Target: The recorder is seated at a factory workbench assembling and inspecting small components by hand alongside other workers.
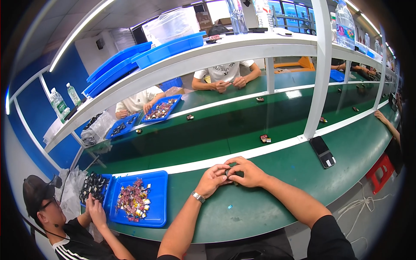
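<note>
Head view: small dark part sits between left hand and right hand; probably best braced from both sides, light even pressure. Fingers bent, tips nearly together, pinching it; exact contact hidden. Blue tray lies well left of the fingers.

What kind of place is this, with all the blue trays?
Probably a factory assembly line: small parts sit spaced along what looks like a long green conveyor belt, blue trays hold heaps of pieces, and people work on both sides.
</note>
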A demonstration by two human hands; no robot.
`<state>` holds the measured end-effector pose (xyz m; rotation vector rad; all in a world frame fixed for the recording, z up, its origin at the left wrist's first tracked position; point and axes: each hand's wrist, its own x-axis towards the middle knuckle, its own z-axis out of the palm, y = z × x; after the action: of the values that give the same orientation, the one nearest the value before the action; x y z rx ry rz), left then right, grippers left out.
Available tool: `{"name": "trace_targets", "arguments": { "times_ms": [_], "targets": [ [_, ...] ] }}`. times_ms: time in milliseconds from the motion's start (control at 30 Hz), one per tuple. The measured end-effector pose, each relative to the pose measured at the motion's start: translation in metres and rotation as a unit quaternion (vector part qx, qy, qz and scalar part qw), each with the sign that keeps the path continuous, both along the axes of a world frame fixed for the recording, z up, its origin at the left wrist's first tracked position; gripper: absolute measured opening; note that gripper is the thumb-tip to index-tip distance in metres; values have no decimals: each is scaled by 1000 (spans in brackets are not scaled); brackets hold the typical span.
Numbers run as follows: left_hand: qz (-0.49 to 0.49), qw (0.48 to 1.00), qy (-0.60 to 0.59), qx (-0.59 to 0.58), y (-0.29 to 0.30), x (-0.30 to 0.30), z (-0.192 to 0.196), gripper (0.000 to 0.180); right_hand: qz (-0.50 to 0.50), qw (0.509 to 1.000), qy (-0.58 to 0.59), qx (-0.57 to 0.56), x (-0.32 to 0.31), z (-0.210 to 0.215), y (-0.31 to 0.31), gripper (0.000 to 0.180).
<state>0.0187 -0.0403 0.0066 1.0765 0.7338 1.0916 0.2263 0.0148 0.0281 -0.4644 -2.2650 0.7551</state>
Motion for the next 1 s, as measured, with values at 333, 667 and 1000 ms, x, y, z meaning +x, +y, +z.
{"name": "trace_targets", "arguments": {
  "times_ms": [333, 667, 1000],
  "targets": [
    [-12, 997, -72, -17, -1, 2, 1, 36, 26, 998, 37, -37, 0, -3, 3, 15],
    [2, 997, -76, 2, -1, 4, 4, 37, 22, 989, 89, -119, -3, -9, 4, 14],
    [22, 998, -55, 8, 0, 6, 0, 30, -38, 998, 57, -9, -5, -5, -2, 12]
  ]
}}
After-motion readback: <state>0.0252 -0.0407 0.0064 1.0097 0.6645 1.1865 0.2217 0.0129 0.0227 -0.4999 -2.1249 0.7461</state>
